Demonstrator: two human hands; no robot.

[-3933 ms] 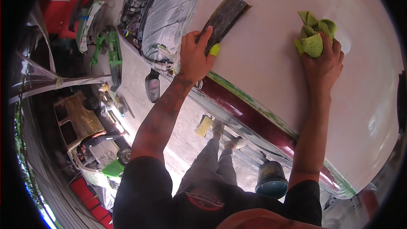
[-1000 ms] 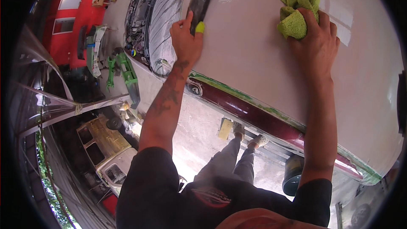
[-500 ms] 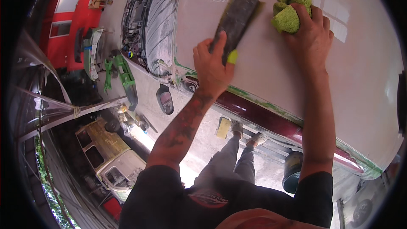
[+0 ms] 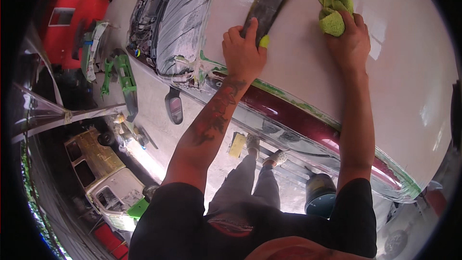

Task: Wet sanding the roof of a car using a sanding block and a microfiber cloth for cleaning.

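My left hand (image 4: pixel 244 54) grips a long, dark sanding block (image 4: pixel 268 8) that lies on the pale, matt roof panel (image 4: pixel 298 72) of a vehicle. Brownish sheet edges stick out along the block's sides, and a bright yellow-green bit shows beside my thumb. To the right, my right hand (image 4: pixel 350 43) is closed around a bunched green cloth (image 4: pixel 333 21), pressed against the same panel. Both forearms reach over the maroon side strip (image 4: pixel 279 114) at the panel's near edge.
Plastic sheeting (image 4: pixel 185 24) covers the windshield area beside an exposed engine bay (image 4: pixel 149 14). A side mirror (image 4: pixel 174 107) juts out on the left. Below stand a dark bucket (image 4: pixel 320 197), a yellow block (image 4: pixel 237 144) and a slatted step under my feet. A stripped van body (image 4: pixel 103 173) sits lower left.
The whole view has shifted, with most of the scene sliding up and left. Both hands keep their grips on the sanding block and the cloth.
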